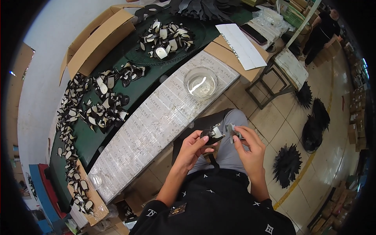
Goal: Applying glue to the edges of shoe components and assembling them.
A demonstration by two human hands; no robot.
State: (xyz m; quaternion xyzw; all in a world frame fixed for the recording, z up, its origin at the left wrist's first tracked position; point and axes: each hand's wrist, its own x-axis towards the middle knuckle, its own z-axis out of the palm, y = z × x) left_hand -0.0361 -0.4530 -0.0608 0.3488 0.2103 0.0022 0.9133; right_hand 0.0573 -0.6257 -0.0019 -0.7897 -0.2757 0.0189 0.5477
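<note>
Both hands work close together over the seated person's lap, just this side of the long paper-covered worktop (156, 117). Left hand (194, 147): fingers curled, pinching a small black cut piece (212, 135) with a pale underside, held up at the fingertips. Right hand (248, 147): thumb and forefinger closed on a small grey piece (234, 131), held level with the black one. The two pieces sit almost edge to edge, a narrow gap between them.

Step in hand, as I judge it: lining the grey piece up against the black one, a joining or backing job. Next move would call for a steady approach and square alignment before pressing; both pieces are small, so a slip of the fingertips could skew them.

On the worktop, beyond the hands: a clear glass bowl (201, 83), contents hard to tell. Farther back from the worktop edge, on a dark green surface, scattered heaps of black-and-pale cut pieces (98, 109), another heap (166, 39) on a round dark tray, and an open cardboard box (98, 43).
</note>
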